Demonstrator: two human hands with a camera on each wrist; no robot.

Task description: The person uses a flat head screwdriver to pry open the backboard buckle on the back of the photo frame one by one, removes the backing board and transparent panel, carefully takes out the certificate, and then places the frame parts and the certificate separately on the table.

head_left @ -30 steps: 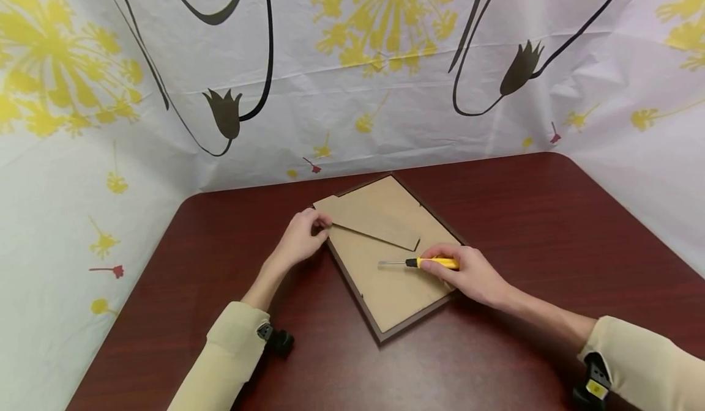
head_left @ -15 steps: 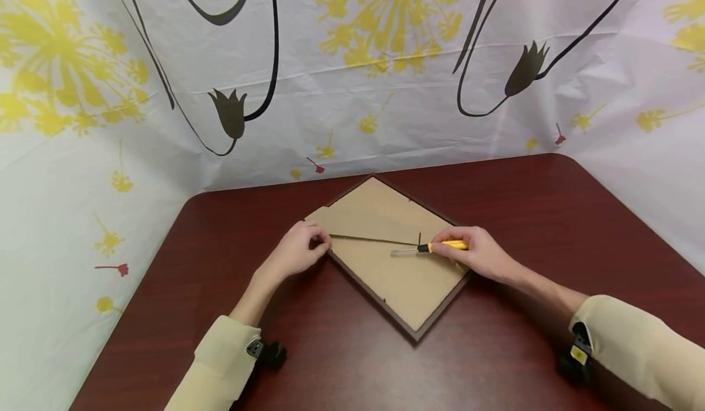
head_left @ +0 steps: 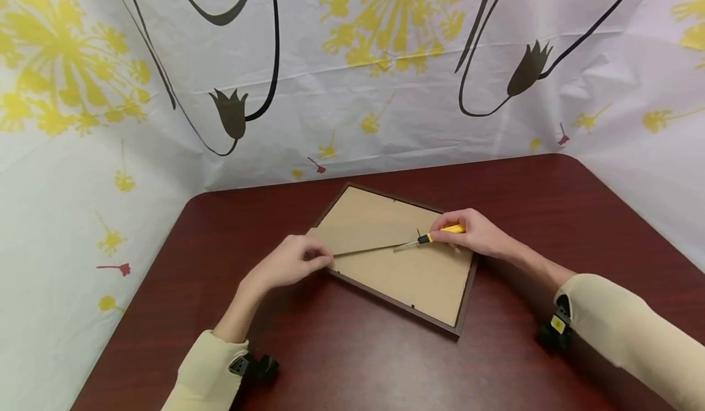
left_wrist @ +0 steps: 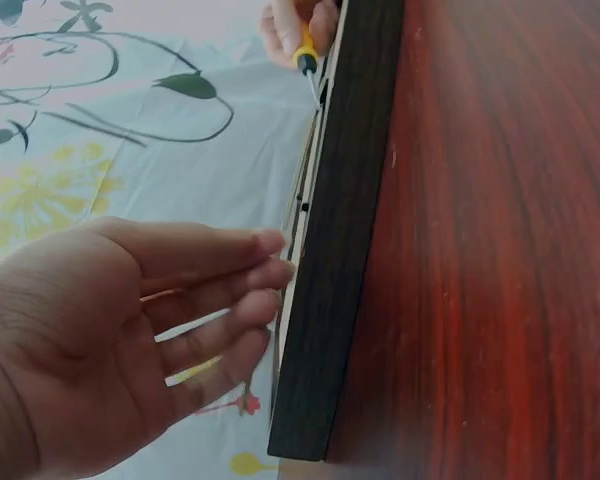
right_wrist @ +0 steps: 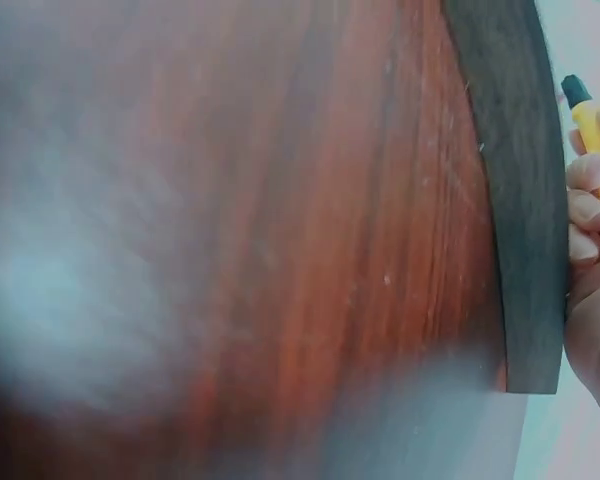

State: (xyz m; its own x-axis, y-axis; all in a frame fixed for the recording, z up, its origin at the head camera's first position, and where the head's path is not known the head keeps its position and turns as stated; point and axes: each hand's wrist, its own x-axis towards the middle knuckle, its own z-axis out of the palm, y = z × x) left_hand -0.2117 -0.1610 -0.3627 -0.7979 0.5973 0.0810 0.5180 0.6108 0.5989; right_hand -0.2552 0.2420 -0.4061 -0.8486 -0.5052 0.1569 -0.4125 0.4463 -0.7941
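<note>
A picture frame [head_left: 393, 302] with a dark wooden border lies face down on the table, its tan backing board [head_left: 385, 279] showing. Across the board lies a tan stand flap [head_left: 360, 238]. My left hand [head_left: 286, 261] is at the left corner, thumb and fingertips at the flap's end; in the left wrist view its fingers reach fairly straight to the frame's edge [left_wrist: 340, 230]. My right hand [head_left: 481, 236] grips a screwdriver [head_left: 455, 229] by its yellow handle, the metal shaft pointing left over the board near the flap's edge. The frame's front side is hidden.
The dark red wooden table [head_left: 352, 374] has rounded back corners. White fabric [head_left: 308, 62] printed with flowers hangs behind it and along both sides. Small dark tabs [head_left: 413, 306] stick out along the frame's inner edge.
The frame has turned counterclockwise on the table, its near corner swinging right. My left hand has come nearer, and my right hand has moved slightly away with the screwdriver.
</note>
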